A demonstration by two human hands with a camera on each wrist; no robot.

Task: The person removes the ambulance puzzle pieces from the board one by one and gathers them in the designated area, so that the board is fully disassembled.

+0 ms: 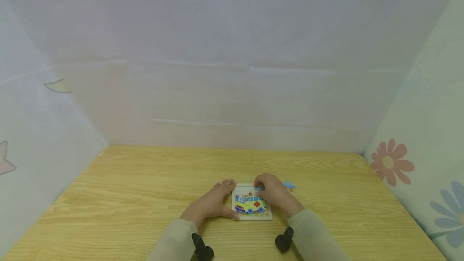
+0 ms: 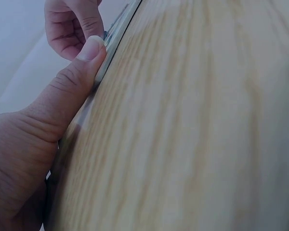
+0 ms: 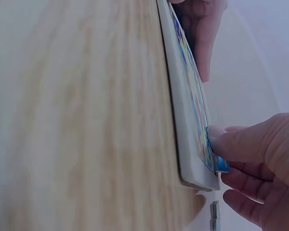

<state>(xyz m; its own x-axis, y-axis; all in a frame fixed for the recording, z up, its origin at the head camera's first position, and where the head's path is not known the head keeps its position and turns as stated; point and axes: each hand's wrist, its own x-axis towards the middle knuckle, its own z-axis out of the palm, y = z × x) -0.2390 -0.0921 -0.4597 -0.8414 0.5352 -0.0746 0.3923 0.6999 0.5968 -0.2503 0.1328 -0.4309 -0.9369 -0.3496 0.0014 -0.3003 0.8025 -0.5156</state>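
Observation:
A small jigsaw puzzle tray [image 1: 253, 218] with a pale rim lies flat on the table, its picture showing a yellow ambulance [image 1: 250, 204] with a red cross. My left hand [image 1: 214, 201] rests against the tray's left side, fingers stretched to the far corner and thumb at the near corner. At the upper right of the tray, my right hand [image 1: 276, 192] pinches a blue puzzle piece [image 3: 223, 164] between thumb and fingers. In the right wrist view the piece overlaps the tray's surface; its far part is hidden by the fingers.
Loose blue and orange puzzle pieces [image 1: 289, 185] lie just beyond the right hand, beside the tray. The wooden table [image 1: 145, 196] reaches back to a pale cloth wall [image 1: 232, 92], with printed cloth on both sides.

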